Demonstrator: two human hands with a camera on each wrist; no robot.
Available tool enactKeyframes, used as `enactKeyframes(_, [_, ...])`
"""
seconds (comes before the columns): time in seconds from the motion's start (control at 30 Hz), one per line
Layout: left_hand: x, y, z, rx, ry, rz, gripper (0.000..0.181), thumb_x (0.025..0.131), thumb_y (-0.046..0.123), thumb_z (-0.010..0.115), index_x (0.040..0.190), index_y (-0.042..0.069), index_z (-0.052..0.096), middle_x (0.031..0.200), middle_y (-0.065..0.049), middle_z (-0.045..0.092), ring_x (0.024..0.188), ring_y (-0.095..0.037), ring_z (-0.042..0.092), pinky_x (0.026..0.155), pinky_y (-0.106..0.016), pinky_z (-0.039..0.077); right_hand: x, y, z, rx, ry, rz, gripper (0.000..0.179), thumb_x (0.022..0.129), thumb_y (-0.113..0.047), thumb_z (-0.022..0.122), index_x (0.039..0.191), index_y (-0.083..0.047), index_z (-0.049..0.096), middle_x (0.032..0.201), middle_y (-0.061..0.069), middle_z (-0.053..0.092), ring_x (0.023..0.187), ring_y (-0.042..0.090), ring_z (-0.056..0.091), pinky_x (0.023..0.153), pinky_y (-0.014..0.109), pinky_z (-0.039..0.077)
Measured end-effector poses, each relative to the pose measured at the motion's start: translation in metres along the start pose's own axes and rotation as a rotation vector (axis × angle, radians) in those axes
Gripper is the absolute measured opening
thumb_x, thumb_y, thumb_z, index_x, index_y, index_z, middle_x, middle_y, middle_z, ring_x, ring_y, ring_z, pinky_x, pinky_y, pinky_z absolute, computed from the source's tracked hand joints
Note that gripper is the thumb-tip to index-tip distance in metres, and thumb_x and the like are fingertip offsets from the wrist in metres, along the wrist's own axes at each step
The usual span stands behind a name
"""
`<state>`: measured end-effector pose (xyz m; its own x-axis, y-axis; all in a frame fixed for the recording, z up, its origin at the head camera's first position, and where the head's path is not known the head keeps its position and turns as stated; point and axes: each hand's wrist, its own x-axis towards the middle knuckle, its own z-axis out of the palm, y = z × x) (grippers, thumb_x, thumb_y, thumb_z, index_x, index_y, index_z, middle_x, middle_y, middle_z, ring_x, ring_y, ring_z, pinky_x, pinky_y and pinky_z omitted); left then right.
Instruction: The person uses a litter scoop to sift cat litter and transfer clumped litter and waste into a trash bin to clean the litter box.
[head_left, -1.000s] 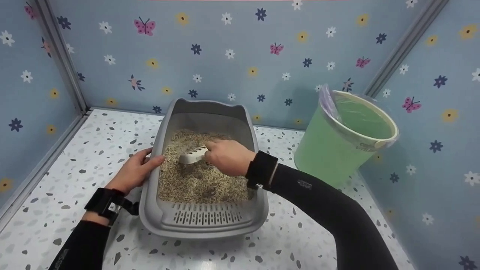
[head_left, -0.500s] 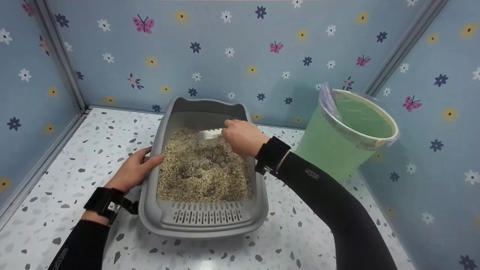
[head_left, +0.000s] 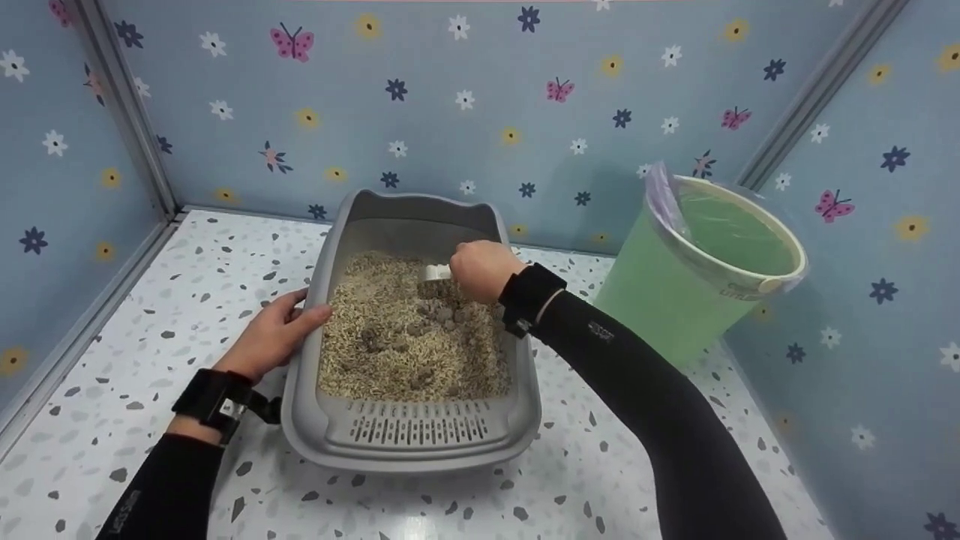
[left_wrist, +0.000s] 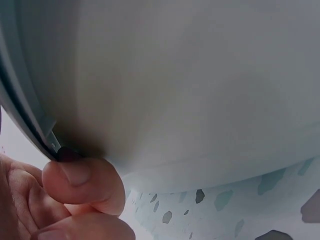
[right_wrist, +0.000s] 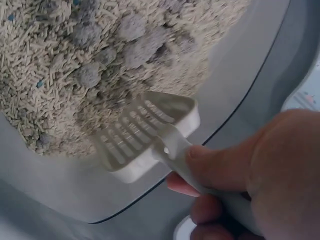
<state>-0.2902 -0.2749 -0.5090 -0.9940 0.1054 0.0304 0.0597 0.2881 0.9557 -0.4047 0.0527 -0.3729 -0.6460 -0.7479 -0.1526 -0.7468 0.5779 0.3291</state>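
Note:
A grey litter box [head_left: 411,457] with pale pellet litter [head_left: 390,360] stands in front of me. My left hand [head_left: 274,334] grips its left rim, thumb over the top; in the left wrist view curled fingers [left_wrist: 82,182] hook beneath the edge. My right hand [head_left: 484,270] holds a slotted litter scoop [right_wrist: 145,135] by its handle, above the back right part of the box. Its front edge is at the litter in the right wrist view, and no clump shows on its slots. Grey clumps [right_wrist: 142,47] lie in the litter near it.
A green bin [head_left: 660,285] with a translucent liner stands on the right, close to the flower-patterned walls [head_left: 420,120]. The speckled white surface [head_left: 247,487] lies under box and bin. A slotted ledge [head_left: 420,429] forms the box's near end.
The scoop has moved from the middle of the litter toward the back right, turning on the way. Several clumps now show where it was. My left hand keeps its place on the rim.

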Motion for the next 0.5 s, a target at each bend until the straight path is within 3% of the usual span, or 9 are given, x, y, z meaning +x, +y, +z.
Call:
enactKeyframes(0.1, [0.001, 0.000, -0.001, 0.006, 0.006, 0.002, 0.091, 0.113, 0.054, 0.062, 0.175, -0.002, 0.025, 0.133, -0.032, 0.068, 0.087, -0.025, 0.073, 0.068, -0.039, 0.066, -0.011, 0.000, -0.010, 0.018, -0.009, -0.049, 0.022, 0.099, 0.003, 0.066, 0.080, -0.005, 0.062, 0.104, 0.020, 0.075, 0.094, 0.039, 0.073, 0.092, 0.052, 0.062])
enactKeyframes(0.33, [0.002, -0.001, -0.001, -0.007, -0.007, 0.000, 0.090, 0.113, 0.052, 0.062, 0.175, -0.002, 0.023, 0.141, -0.034, 0.066, 0.106, -0.038, 0.075, 0.078, -0.041, 0.068, -0.039, -0.009, -0.035, 0.069, -0.062, -0.100, 0.028, 0.092, 0.008, 0.066, 0.077, -0.011, 0.051, 0.098, 0.016, 0.073, 0.084, 0.031, 0.066, 0.085, 0.050, 0.063])
enactKeyframes(0.5, [0.003, -0.002, -0.001, 0.014, -0.013, 0.007, 0.090, 0.114, 0.052, 0.059, 0.175, -0.002, 0.022, 0.145, -0.035, 0.063, 0.113, -0.040, 0.072, 0.081, -0.035, 0.066, -0.056, -0.013, -0.055, 0.117, -0.096, -0.060, 0.036, 0.086, 0.011, 0.063, 0.073, -0.016, 0.043, 0.079, 0.004, 0.054, 0.069, 0.022, 0.050, 0.071, 0.046, 0.061])
